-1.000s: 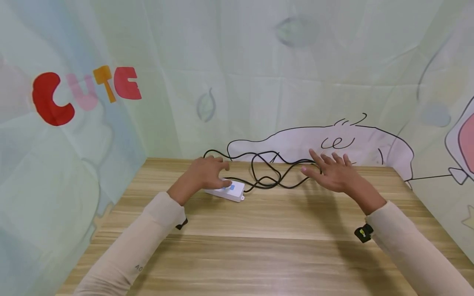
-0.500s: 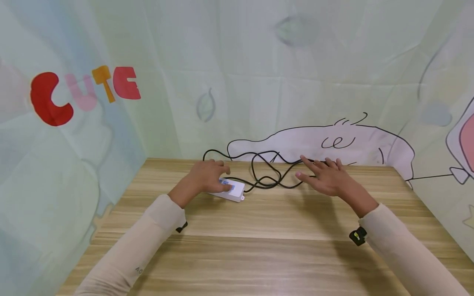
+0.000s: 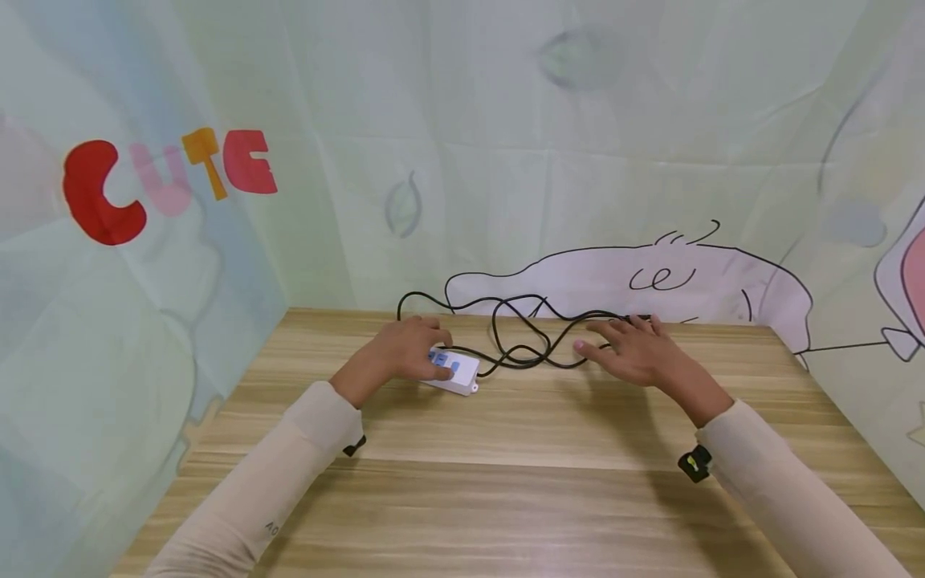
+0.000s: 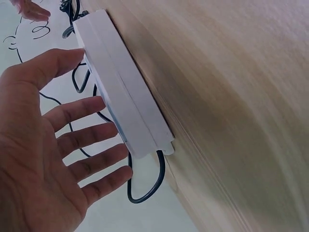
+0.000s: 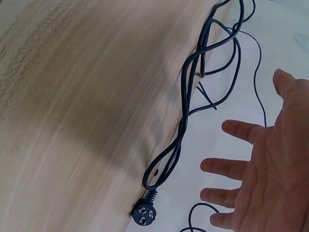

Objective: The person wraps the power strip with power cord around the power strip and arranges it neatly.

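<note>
A white power strip point(image 3: 462, 376) with blue patches on its top lies toward the back of the table. My left hand point(image 3: 405, 349) is over its left part, fingers spread and loosely bent, covering that end. In the left wrist view the thumb and fingertips point(image 4: 99, 102) are close to the strip's top edge; whether they touch it I cannot tell. My right hand point(image 3: 630, 352) hovers over the right end of the tangled black power cord point(image 3: 522, 366), its fingers apart and holding nothing. A black plug point(image 5: 144, 212) shows at the cord's end in the right wrist view.
The wooden table point(image 3: 491, 506) ends at a printed fabric backdrop point(image 3: 491, 201) behind. Another printed cloth wall point(image 3: 108, 337) rises on the left side. The cord loops run between the two hands along the back edge.
My right hand has come left and lower, closer to the cord. My left hand has shifted slightly right over the strip. Strip and cord appear unmoved.
</note>
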`<state>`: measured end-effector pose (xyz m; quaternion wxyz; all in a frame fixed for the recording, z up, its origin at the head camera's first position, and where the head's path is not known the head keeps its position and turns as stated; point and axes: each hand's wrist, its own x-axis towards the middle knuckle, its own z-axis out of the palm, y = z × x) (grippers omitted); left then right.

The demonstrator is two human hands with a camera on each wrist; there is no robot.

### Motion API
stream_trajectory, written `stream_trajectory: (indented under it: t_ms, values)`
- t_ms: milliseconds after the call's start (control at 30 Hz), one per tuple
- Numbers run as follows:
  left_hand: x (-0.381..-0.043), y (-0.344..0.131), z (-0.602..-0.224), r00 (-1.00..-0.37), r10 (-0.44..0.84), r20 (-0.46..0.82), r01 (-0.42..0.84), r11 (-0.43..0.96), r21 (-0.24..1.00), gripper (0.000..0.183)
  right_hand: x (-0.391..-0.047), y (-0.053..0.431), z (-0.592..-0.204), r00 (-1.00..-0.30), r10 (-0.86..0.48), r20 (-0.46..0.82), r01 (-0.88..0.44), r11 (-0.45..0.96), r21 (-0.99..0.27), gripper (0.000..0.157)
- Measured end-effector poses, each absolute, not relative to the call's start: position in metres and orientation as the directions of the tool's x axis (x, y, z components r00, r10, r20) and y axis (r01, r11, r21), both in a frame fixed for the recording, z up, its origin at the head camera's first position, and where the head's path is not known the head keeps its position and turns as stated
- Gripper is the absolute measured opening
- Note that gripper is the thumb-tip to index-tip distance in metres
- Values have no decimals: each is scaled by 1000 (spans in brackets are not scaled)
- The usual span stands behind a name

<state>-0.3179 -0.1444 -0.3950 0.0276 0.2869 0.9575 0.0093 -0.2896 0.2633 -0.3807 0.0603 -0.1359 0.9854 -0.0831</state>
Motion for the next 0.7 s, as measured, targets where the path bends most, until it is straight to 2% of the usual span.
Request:
stream_trajectory:
  t_ms: [433,700]
  values:
    - [-317,-145,-395,-813,577,-75,575,817,51,66,-286,257,-384,-948,-303,-93,-285,944,-168,87]
    - [-317,-150,-396,-796,600,-83,593,799,94,66,-287,254,-389,-950,-299,-94,-278,942,-185,96]
